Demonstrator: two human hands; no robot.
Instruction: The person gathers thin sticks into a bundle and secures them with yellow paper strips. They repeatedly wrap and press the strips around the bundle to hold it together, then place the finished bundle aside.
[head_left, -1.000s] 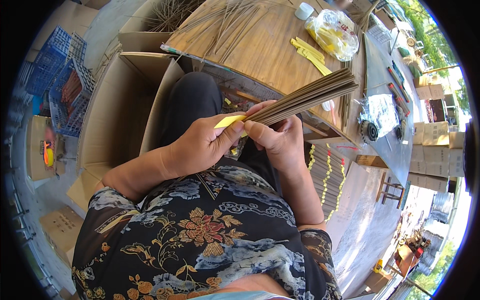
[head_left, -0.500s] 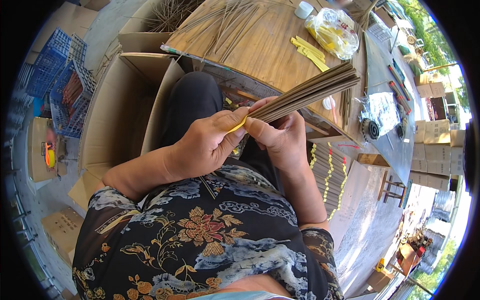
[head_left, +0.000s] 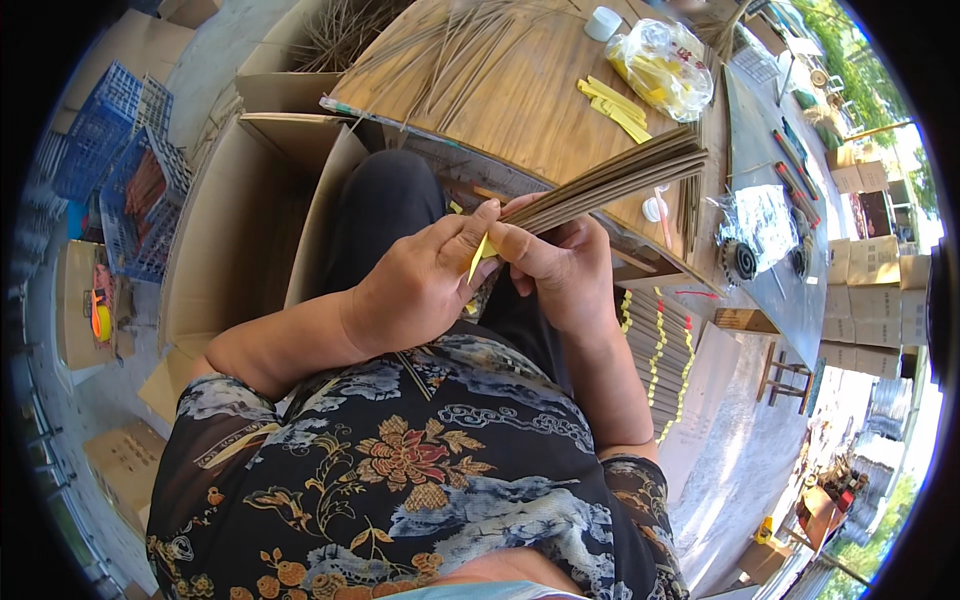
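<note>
so the left hand (head_left: 420,290) is curled with thumb and fingers pinching a yellow strip (head_left: 479,257) right at the near end of a bundle of thin brown sticks (head_left: 610,182). the right hand (head_left: 560,270) is wrapped closed around that same end, and the bundle fans up and away over the lap. beyond it sits the wooden surface (head_left: 520,100) with loose sticks (head_left: 440,60), more yellow strips (head_left: 612,103) and a clear plastic bag (head_left: 665,65). open cardboard box (head_left: 250,230) off to the left.
</note>
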